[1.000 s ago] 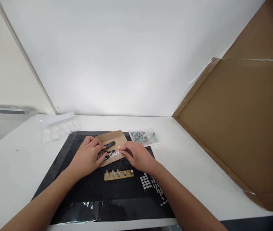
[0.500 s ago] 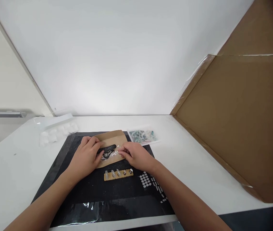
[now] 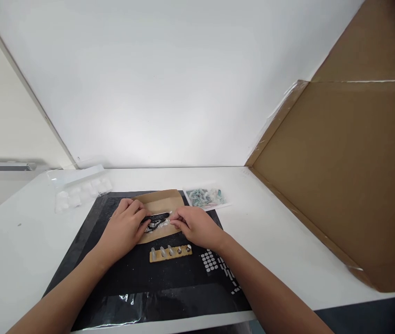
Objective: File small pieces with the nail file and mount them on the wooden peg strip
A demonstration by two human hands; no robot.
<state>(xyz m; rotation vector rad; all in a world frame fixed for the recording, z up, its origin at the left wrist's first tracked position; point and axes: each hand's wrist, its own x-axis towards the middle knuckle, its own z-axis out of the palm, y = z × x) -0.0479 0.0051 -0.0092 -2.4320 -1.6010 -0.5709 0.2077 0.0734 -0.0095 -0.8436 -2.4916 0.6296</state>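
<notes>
A brown paper tray (image 3: 164,200) lies on the black mat, with a dark elongated piece (image 3: 159,216) and small white bits (image 3: 164,223) in it. My left hand (image 3: 124,227) rests over the tray's left side, its thumb and fingers closed on the left end of the dark piece. At the tray's right side, the thumb and forefinger of my right hand (image 3: 194,226) are pinched together by the white bits; what they hold is too small to name. Nearer me lies a wooden strip (image 3: 170,253) bearing several small clear and metallic pieces.
White stickers (image 3: 209,261) dot the right side of the black mat (image 3: 142,287). Behind it lies a tray of teal and clear pieces (image 3: 206,197). A clear plastic package (image 3: 82,192) sits at the back left. Cardboard (image 3: 343,171) stands along the right.
My right fingertips have shifted slightly left over the tray. The hands otherwise keep nearly the same pose, and the whole view has moved a little.
</notes>
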